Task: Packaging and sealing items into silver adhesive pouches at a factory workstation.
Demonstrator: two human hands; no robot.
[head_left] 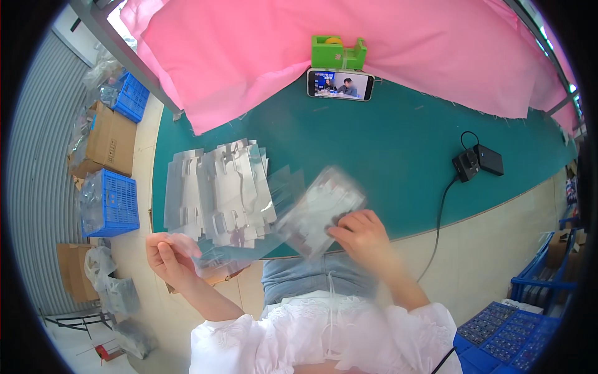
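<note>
At the near left edge of the green table (398, 156), my left hand (169, 258) is closed in a pinch on a clear plastic bag (218, 265), which hangs over the edge. My right hand (363, 237), at the near middle, grips the corner of a clear plastic packet (325, 209). That packet is tilted and smeared by motion, so its contents cannot be made out. Between and beyond my hands lies a spread pile of flat, transparent plastic pieces (240, 190) with notched ends, overlapping one another. More see-through film lies between the pile and the packet.
A phone (340, 84) playing a video leans on a green tape dispenser (338, 53) before a pink cloth (249, 56). A black device with a cable (466, 165) sits at right. Blue crates (119, 202) and cartons (109, 140) line the left floor; blue trays (507, 333) stand lower right.
</note>
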